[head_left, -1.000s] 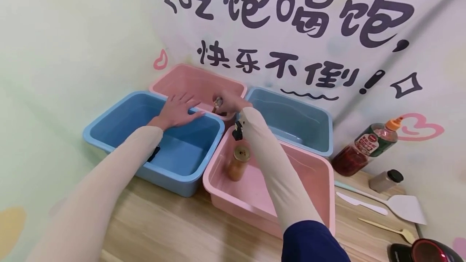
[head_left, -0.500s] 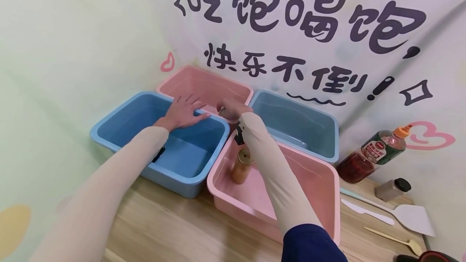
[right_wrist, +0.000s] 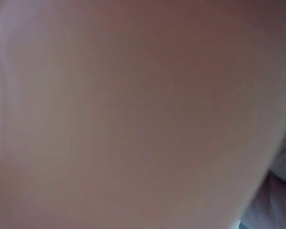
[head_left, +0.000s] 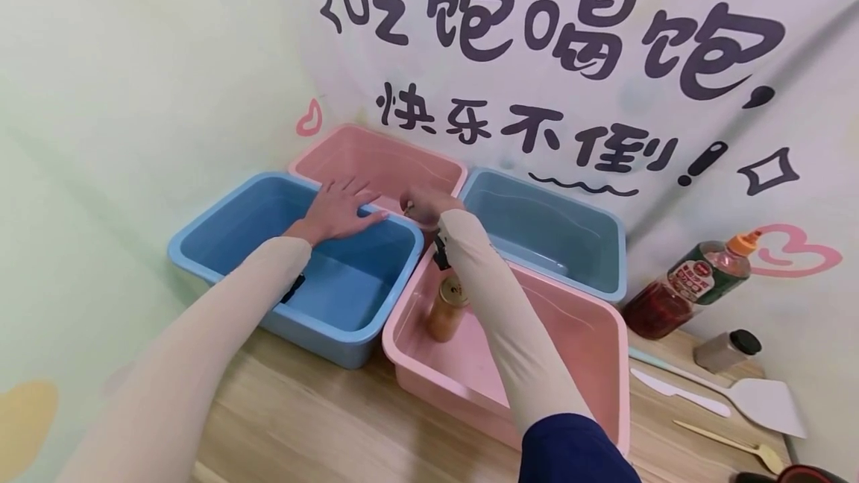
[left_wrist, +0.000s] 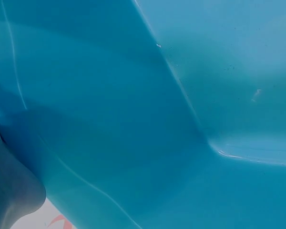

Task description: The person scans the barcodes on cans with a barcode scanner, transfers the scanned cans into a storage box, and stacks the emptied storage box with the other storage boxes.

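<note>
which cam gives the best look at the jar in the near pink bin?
Head view. The jar stands upright in the near pink bin, gold lid visible, partly behind the right forearm. Left wrist view shows only the blue bin wall; right wrist view is a pink blur. Neither shows the jar.

A pale green wall (head_left: 134,73) meets a white banner (head_left: 604,95) in the corner, printed with large dark Chinese characters, pink hearts and a star outline. Below them runs a light wood-grain surface (head_left: 315,423). The light is soft and even, with faint shadows along the banner's folds.
</note>
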Available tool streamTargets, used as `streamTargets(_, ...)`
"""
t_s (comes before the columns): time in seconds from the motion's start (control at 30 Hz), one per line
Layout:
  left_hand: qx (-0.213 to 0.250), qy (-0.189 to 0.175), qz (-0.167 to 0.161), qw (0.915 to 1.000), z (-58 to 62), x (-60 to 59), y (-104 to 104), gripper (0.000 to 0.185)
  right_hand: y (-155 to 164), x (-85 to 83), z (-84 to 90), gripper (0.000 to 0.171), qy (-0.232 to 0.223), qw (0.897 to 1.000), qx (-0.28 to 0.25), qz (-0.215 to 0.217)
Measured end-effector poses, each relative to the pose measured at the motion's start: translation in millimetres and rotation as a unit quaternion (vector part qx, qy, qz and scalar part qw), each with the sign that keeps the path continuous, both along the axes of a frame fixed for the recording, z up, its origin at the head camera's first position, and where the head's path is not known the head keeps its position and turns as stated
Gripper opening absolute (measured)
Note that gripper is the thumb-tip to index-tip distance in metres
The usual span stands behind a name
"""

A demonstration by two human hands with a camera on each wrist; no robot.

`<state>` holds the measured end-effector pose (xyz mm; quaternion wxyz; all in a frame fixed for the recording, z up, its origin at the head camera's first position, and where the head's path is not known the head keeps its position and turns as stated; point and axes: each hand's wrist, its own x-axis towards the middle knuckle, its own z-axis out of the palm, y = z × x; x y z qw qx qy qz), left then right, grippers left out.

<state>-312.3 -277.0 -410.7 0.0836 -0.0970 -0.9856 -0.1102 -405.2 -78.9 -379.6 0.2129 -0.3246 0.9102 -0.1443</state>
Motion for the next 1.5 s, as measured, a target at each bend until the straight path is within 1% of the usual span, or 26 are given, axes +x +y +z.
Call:
streamTargets(0.07,-0.001,0.002,0.0,1.0,-0.1,0.2,0.0,0.074,-0.1,0.8,0.2,0.03,0.0,1.0,0.003,-0.002)
streamTargets(0.27,-0.002,0.0,0.0,1.0,-0.5,0.1,0.2,0.074,0.0,3.0,0.3,0.022,0.0,1.0,0.006,-0.011)
streamTargets(0.57,-0.004,-0.005,0.002,1.0,0.1,-0.1,0.9,0.074,-0.1,0.1,-2.3,0.031,0.003,1.0,0.012,-0.013)
streamTargets(0.83,-0.006,-0.003,-0.001,1.0,-1.0,-1.6,-0.3,0.075,1.6,3.3,0.4,0.034,-0.01,0.999,-0.008,-0.037)
streamTargets(0.97,-0.006,-0.003,0.0,1.0,-0.3,0.5,0.9,0.074,4.0,0.7,1.5,0.038,0.003,1.0,-0.011,-0.007)
streamTargets(1.07,-0.005,0.002,-0.001,1.0,-1.4,1.9,2.7,0.073,10.0,0.1,5.2,0.044,0.006,0.999,-0.038,0.011)
streamTargets(1.13,-0.003,0.006,-0.003,1.0,-1.9,2.0,3.8,0.072,15.4,3.2,11.0,0.049,0.003,0.998,-0.062,0.01)
streamTargets(1.2,-0.005,0.007,-0.003,1.0,-2.7,1.3,4.2,0.071,20.6,5.8,17.3,0.052,0.015,0.997,-0.08,0.018)
streamTargets(1.37,-0.008,0.004,-0.007,0.9999,-1.7,0.8,4.8,0.072,32.3,10.7,34.4,0.055,0.056,0.993,-0.09,0.051)
streamTargets(1.5,-0.004,0.0,-0.006,1.0,-1.3,1.2,3.7,0.072,42.2,15.6,43.3,0.054,0.075,0.989,-0.102,0.075)
